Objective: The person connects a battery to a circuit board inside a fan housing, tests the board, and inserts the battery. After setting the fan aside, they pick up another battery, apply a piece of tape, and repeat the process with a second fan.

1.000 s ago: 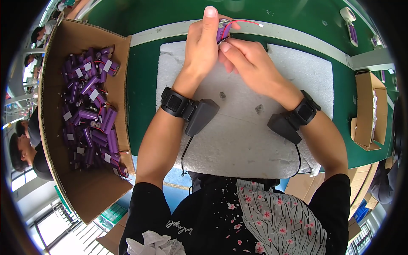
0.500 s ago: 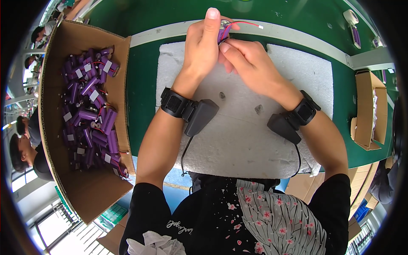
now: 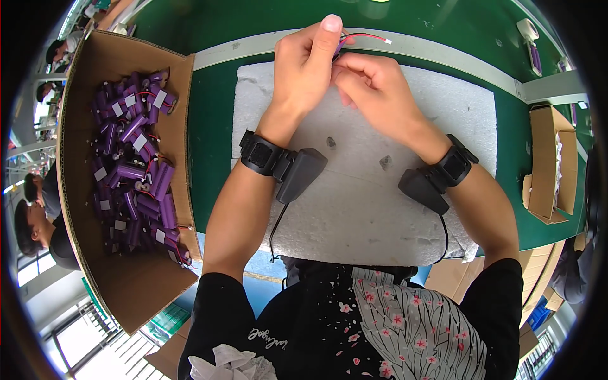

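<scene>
- A green worktop (image 3: 215,145) with a pale strip (image 3: 443,47) running across it toward the far edge.
- A white foam sheet (image 3: 354,202) lies at the middle, reaching the near edge.
- A large cardboard box (image 3: 95,266) of purple battery packs (image 3: 130,164) sits at the left edge.
- A small cardboard box (image 3: 551,164) sits at the right edge.
- A small white tool (image 3: 529,35) lies near the far right corner.

Two hands pinch a small purple battery pack over a white foam pad

The left hand (image 3: 304,66) and right hand (image 3: 373,88) meet at the far edge of the foam pad (image 3: 354,209) on the green desk (image 3: 212,126), fingers (image 3: 329,31) closed on a purple battery pack (image 3: 340,45) whose red and black wires (image 3: 370,37) trail to the right; a cardboard box (image 3: 82,266) of purple battery packs (image 3: 133,158) stands at the left, a smaller carton (image 3: 550,164) at the right
</scene>
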The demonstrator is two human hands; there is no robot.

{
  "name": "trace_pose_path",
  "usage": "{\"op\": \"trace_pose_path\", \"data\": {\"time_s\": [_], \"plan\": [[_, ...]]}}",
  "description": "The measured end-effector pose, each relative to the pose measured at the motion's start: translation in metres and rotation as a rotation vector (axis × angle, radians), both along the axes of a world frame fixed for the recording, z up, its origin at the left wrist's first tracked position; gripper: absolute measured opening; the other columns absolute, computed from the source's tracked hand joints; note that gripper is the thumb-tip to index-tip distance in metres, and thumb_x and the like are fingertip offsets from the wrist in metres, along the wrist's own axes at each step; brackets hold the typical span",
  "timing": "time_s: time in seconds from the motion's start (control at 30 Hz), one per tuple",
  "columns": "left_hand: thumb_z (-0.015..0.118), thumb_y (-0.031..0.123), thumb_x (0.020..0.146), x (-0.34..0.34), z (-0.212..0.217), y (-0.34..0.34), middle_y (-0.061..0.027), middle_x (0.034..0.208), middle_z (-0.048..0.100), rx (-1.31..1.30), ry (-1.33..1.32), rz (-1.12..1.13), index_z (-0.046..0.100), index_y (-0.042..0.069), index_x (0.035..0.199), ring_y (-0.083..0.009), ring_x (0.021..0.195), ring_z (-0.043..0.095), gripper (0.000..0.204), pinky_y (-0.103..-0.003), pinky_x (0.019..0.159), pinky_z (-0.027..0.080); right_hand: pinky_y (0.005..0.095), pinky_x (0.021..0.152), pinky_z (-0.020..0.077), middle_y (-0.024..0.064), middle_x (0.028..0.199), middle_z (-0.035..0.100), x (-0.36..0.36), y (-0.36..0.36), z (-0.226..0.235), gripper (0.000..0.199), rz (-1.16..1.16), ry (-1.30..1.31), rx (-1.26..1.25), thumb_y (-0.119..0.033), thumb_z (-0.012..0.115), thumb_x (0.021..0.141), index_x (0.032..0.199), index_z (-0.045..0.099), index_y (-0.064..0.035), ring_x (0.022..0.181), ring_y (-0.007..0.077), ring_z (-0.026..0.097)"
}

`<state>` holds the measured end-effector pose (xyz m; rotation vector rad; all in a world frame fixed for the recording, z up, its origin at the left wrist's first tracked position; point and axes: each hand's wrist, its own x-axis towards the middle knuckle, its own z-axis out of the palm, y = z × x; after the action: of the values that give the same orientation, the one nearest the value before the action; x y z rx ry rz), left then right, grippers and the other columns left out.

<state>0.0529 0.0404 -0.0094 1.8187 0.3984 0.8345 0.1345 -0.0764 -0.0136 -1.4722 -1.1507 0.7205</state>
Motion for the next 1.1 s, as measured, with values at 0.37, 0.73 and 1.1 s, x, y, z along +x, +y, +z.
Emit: {"op": "trace_pose_path", "data": {"time_s": [0.37,0.73,1.1], "plan": [[0.032,0.058,0.098,-0.0044,0.0042,0.0007,-0.0048,0.07,0.062,-0.009,0.1,-0.03,0.069,-0.001,0.087,-0.0108,0.061,0.057,0.07,-0.024,0.054,0.045,0.0224,0.054,0.0386,-0.0004,0.066,0.053,-0.0014,-0.0003,0.0032,0.022,-0.001,0.058,-0.002,-0.018,0.052,0.095,0.085,0.059,0.0006,0.061,0.0058,0.048],[0.058,0.048,0.092,-0.0004,0.0003,0.0007,0.0008,0.054,0.052,-0.021,0.0,0.02,0.067,-0.001,0.075,-0.0061,0.052,0.046,0.052,-0.024,0.048,0.037,0.0233,0.055,0.0395,0.0002,0.066,0.053,-0.0029,0.0011,0.0022,0.02,-0.026,0.056,0.016,-0.014,0.051,0.093,0.082,0.057,0.0003,0.06,0.0069,0.049],[0.072,0.037,0.084,0.0029,-0.0043,0.0026,0.0028,0.059,0.053,0.022,-0.087,-0.046,0.065,-0.001,0.079,-0.0033,0.055,0.043,0.038,-0.02,0.047,0.034,0.0233,0.054,0.0389,-0.0002,0.064,0.054,0.0006,0.001,-0.0026,0.016,-0.081,0.045,0.049,-0.011,0.051,0.09,0.08,0.058,-0.0002,0.059,0.0068,0.049]]}}
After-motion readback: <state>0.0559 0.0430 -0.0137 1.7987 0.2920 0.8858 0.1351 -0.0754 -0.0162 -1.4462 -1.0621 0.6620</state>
